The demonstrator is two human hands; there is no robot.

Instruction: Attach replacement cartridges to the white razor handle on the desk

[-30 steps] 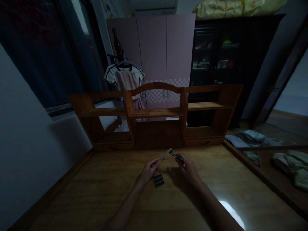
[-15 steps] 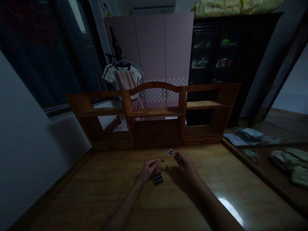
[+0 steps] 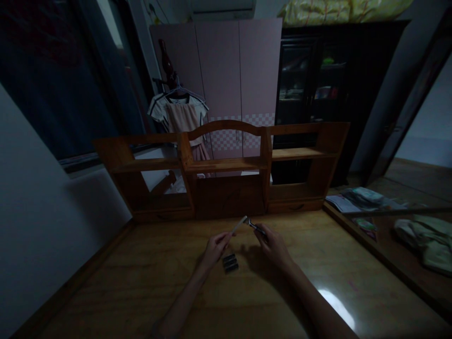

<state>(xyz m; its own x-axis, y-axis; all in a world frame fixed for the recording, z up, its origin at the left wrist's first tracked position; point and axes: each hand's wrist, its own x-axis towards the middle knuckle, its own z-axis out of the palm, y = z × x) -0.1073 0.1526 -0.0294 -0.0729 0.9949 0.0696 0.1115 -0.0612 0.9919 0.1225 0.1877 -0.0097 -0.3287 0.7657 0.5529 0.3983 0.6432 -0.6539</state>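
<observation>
Above the wooden desk [image 3: 169, 282], my left hand [image 3: 214, 249] pinches a thin pale stick [image 3: 238, 226] that slants up to the right. My right hand [image 3: 271, 242] is closed on the dark handle of what looks like a razor [image 3: 257, 228], with a shiny metal neck and a small head. The razor's head points left and is close beside the stick's upper end; whether they touch I cannot tell. Below my left hand, three small black blocks [image 3: 230, 263] lie in a row on the desk. Dim light hides their details.
A wooden shelf unit [image 3: 226, 165] runs along the desk's far edge. Papers and plastic packets [image 3: 363, 200] lie beyond the right edge, with a pale green cloth bag [image 3: 429, 242] nearer. A white wall [image 3: 28, 226] borders the left side.
The razor's head has come slightly away from the stick's tip, and a small gap seems to show between them. Both hands have shifted only a little; the view has drifted slightly.
</observation>
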